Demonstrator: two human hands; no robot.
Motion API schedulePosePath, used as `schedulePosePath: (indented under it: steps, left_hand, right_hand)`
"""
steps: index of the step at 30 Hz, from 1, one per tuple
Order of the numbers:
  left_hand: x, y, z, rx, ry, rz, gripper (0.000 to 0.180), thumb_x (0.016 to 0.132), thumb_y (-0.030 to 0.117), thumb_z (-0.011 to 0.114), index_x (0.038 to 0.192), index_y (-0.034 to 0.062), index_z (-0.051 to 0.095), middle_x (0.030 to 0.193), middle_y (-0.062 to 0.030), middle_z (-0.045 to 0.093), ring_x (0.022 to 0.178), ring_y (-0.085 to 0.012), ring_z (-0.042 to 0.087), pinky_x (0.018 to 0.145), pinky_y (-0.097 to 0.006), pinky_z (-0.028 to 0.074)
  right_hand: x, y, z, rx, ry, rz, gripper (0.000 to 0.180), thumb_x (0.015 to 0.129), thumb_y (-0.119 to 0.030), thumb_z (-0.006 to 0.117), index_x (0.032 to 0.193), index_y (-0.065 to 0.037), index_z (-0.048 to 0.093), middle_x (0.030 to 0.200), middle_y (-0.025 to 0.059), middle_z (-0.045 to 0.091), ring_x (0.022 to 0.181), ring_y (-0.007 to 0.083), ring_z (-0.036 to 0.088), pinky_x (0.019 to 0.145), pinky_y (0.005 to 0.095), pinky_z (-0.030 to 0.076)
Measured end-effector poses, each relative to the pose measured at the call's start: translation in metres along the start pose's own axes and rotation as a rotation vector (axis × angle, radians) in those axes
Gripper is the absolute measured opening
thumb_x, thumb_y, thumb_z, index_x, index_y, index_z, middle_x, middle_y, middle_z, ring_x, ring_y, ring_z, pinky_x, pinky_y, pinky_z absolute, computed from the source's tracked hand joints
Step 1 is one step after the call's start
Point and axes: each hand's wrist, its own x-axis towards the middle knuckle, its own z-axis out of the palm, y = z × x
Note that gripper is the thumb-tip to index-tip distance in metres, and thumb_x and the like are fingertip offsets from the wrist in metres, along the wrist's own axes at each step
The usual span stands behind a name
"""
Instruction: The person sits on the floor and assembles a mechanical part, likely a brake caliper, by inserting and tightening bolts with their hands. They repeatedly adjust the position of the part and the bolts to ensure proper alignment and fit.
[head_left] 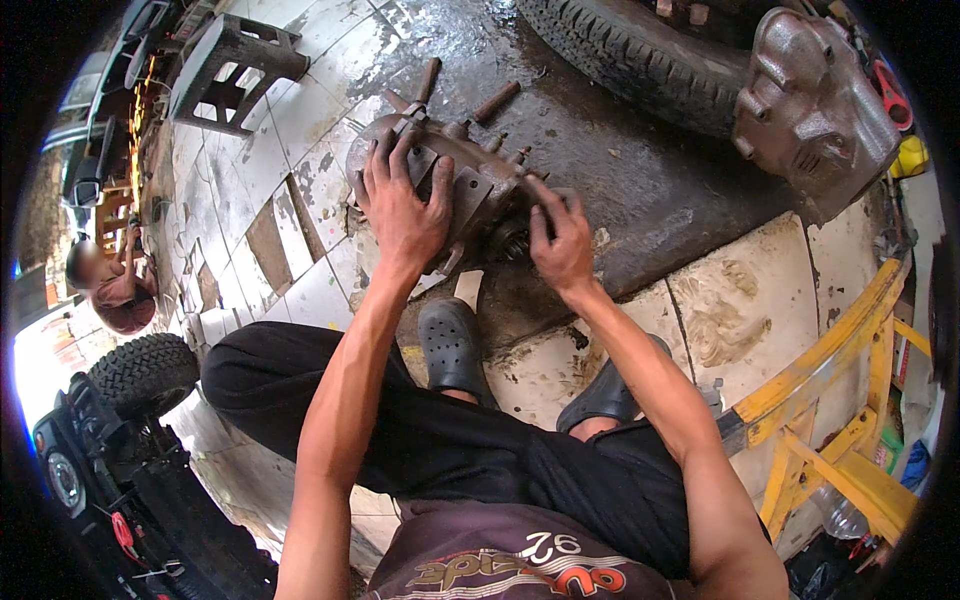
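On the dark, oily floor in front of me lies a greasy metal gearbox housing (476, 188), with bolts and stubby rods standing out of its far side. My left hand (405, 215) rests on top of it with the fingers spread and the thumb apart. At the housing's right edge is my right hand (562, 245), its index finger stretched to the rim, the thumb apart and the other fingers bent. No tool shows in either hand. Below the right fingers sits a dark toothed gear (513, 240), partly in shadow.
A large tyre (640, 70) lies at the far right beside another metal casing (815, 110). A yellow metal stand (820, 400) is at the right. At the left are a plastic stool (235, 75), a seated person (120, 290) and a vehicle's wheel (145, 375).
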Motion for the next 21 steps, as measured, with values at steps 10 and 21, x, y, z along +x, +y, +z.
schedulePosePath:
  steps: [10,21]
  left_hand:
    - [0.000,0.003,0.004,-0.023,0.009,0.001,0.059,0.094,0.046,0.062,0.141,0.0116,0.051,0.146,-0.0184,0.046,0.140,-0.0395,0.036,0.117,-0.053,0.021]
    - [0.000,0.000,0.005,-0.023,0.001,-0.025,0.061,0.095,0.047,0.062,0.143,0.0118,0.050,0.146,-0.0201,0.046,0.141,-0.0404,0.035,0.117,-0.053,0.020]
  right_hand:
    - [-0.008,-0.002,0.002,-0.246,-0.204,-0.138,0.082,0.075,-0.006,0.066,0.151,-0.028,0.045,0.097,0.0169,0.056,0.083,0.0361,0.062,0.072,0.0459,0.054]
    - [0.007,0.000,-0.010,-0.401,-0.297,-0.172,0.087,0.071,-0.007,0.066,0.153,-0.023,0.042,0.086,0.0159,0.059,0.069,0.0361,0.062,0.067,0.0469,0.053]
